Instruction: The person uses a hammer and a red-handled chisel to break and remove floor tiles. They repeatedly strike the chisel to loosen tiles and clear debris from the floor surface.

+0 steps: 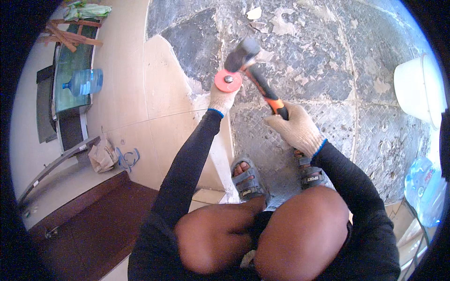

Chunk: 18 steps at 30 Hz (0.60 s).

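Note:
Both of my hands wear cream knitted gloves with blue cuffs. My left hand (222,99) grips a chisel with a round red hand guard (220,83); its metal striking end (228,79) shows in the guard's middle, and its blade is hidden below. In my right hand (298,125) is a club hammer (263,82) with a black and orange handle. Its dark head, blurred, hovers beside the guard, and I cannot tell whether they touch. Under them, cream floor tile (172,80) ends in a jagged edge against rough grey floor (302,66).
A white bucket (415,89) and a clear plastic water bottle (423,189) stand on the right. Broken tile pieces (254,13) lie ahead. Leftward are a blue water jug (84,82), wooden pieces (74,37), a paper bag (102,156) and a brown step (95,210). My sandalled feet flank the tile's edge.

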Available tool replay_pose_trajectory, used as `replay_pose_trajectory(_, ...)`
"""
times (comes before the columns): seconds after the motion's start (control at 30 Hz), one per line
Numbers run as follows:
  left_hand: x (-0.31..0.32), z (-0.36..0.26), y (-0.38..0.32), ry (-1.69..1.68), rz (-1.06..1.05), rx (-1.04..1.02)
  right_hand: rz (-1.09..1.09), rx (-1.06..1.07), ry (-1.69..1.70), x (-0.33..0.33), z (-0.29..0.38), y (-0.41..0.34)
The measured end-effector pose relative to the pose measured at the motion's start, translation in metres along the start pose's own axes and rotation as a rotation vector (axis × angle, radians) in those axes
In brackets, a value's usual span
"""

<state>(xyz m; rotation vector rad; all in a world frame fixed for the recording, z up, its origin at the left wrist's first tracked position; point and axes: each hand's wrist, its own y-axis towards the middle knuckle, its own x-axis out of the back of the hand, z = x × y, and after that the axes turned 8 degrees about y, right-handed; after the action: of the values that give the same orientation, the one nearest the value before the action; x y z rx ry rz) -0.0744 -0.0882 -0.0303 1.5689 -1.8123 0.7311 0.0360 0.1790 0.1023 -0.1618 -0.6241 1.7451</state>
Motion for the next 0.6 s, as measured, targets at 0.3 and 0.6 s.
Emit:
replay_pose_trajectory(0.3, 0.0, 0.002, -0.007, 0.048, 0.07, 0.074, -0.396, 0.445, 0.831, 0.04, 0.048, -0.007)
replay_pose_trajectory(0.6, 0.006, 0.008, -0.007, -0.048, -0.004, 0.055, -0.111, -0.02, 0.18, 0.023, -0.01, -0.012)
